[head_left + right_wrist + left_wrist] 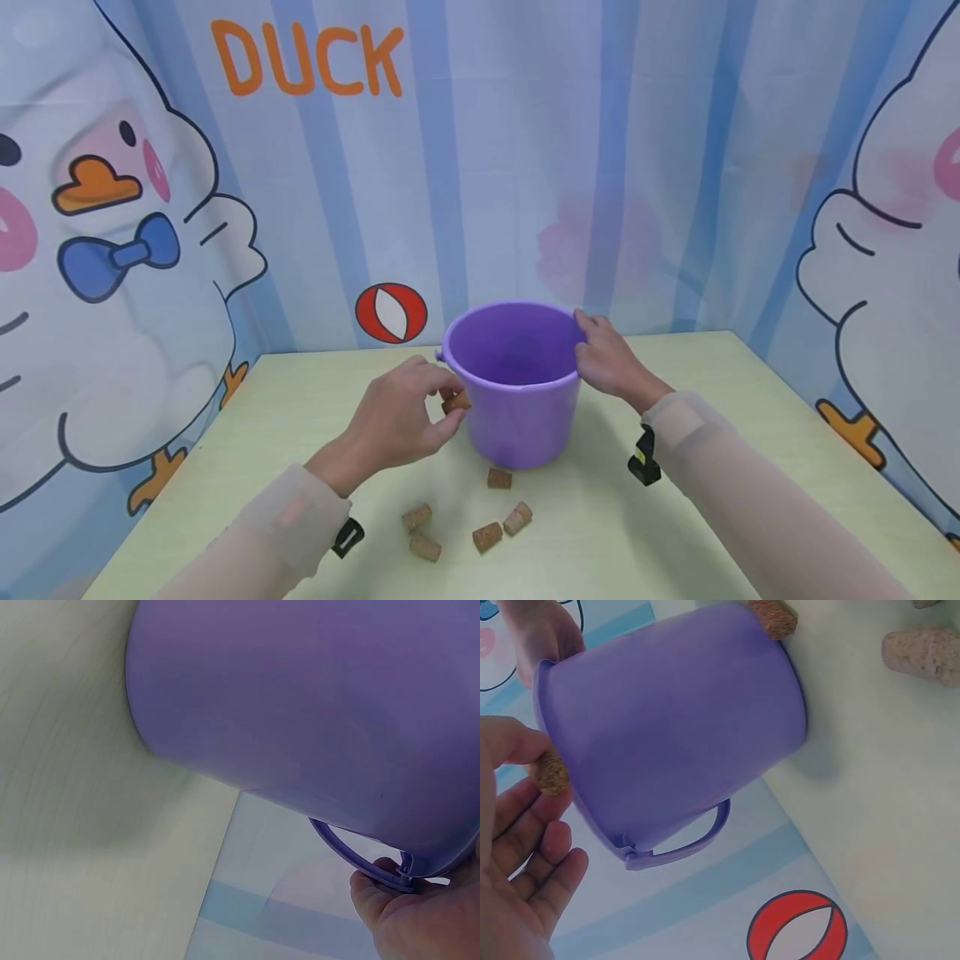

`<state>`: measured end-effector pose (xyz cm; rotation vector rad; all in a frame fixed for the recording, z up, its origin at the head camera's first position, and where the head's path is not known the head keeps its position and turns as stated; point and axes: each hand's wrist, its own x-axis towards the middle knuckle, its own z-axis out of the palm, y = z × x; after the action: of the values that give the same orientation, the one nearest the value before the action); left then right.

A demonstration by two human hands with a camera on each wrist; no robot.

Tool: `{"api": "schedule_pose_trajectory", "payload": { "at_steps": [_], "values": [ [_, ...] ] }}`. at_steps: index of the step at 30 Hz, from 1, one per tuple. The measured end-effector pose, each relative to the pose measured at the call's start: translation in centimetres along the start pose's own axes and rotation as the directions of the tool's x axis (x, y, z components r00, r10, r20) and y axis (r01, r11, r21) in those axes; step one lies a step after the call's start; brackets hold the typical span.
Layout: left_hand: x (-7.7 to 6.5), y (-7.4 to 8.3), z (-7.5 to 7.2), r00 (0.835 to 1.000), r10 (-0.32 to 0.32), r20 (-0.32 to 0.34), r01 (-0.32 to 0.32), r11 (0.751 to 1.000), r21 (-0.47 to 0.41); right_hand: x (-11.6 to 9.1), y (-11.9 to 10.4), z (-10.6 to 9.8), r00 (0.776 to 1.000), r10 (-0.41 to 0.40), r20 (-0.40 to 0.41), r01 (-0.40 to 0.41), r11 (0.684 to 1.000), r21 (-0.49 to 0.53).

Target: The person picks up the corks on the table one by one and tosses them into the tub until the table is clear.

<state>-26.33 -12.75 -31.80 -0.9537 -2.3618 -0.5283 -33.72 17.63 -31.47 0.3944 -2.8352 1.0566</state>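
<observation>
Purple bucket (521,429) stands upright on the pale table (307,408), just right of centre in the frame, its mouth open toward me. The right hand (611,358) grips the rim at the bucket's right side; in the right wrist view it sits at lower right, against the joint of the purple handle (352,859). The left hand (397,417), left of centre, pinches a brown cork (456,402) between thumb and finger, its remaining fingers loosely bent in the left wrist view. That cork is held beside the bucket's left wall, a little under the rim; whether the two touch I cannot tell. Five loose corks lie on the table at lower centre: one (499,478) near the bucket's base, a pair (425,547) to the left and a pair (487,537) to the right, below it. Both forearms wear pale translucent sleeves (750,492), with a black fitting (643,457) at each wrist. Behind hangs a blue-striped curtain (517,150) printed with orange "DUCK" lettering (307,62) at upper left, white ducks (150,350) at either side and a red-and-white ball (392,313) left of the bucket.
</observation>
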Motion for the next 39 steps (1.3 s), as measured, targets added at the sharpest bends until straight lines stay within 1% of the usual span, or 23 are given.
{"api": "schedule_pose_trajectory", "payload": {
  "at_steps": [3, 9, 14, 21, 27, 33, 36, 39],
  "values": [
    [0.4, 0.1, -0.1, 1.000, 0.019, -0.019, -0.019, 1.000, -0.002, 0.0, -0.1, 0.0, 1.000, 0.005, 0.001, -0.005, 1.000, -0.003],
    [1.0, 0.4, -0.2, 0.999, 0.030, -0.045, -0.030, 1.000, 0.005, 0.0, -0.1, 0.1, 1.000, 0.005, -0.001, -0.005, 1.000, -0.006],
    [1.5, 0.6, 0.0, 0.996, 0.053, -0.077, -0.053, 0.999, 0.004, 0.0, -0.2, 0.0, 1.000, -0.003, -0.002, 0.003, 1.000, -0.004],
    [2.4, 0.9, 0.5, 0.993, 0.052, -0.105, -0.053, 0.999, 0.001, 0.1, -0.1, 0.0, 1.000, -0.009, -0.003, 0.009, 1.000, -0.004],
    [3.2, 1.1, 0.5, 0.993, 0.051, -0.108, -0.051, 0.999, 0.000, 0.0, -0.2, 0.1, 1.000, -0.013, -0.006, 0.013, 1.000, -0.005],
    [4.0, 1.2, 0.5, 0.993, 0.049, -0.104, -0.046, 0.998, 0.036, -0.2, -0.5, 0.0, 1.000, -0.007, 0.001, 0.007, 1.000, 0.002],
    [4.5, 1.3, 0.5, 0.995, 0.043, -0.090, -0.038, 0.998, 0.055, -0.1, -0.4, 0.0, 1.000, -0.014, -0.005, 0.014, 1.000, -0.006],
    [5.0, 1.3, 0.6, 0.998, 0.022, -0.060, -0.018, 0.997, 0.072, 0.0, -0.2, 0.0, 1.000, -0.018, -0.008, 0.018, 1.000, -0.012]
  ]
}}
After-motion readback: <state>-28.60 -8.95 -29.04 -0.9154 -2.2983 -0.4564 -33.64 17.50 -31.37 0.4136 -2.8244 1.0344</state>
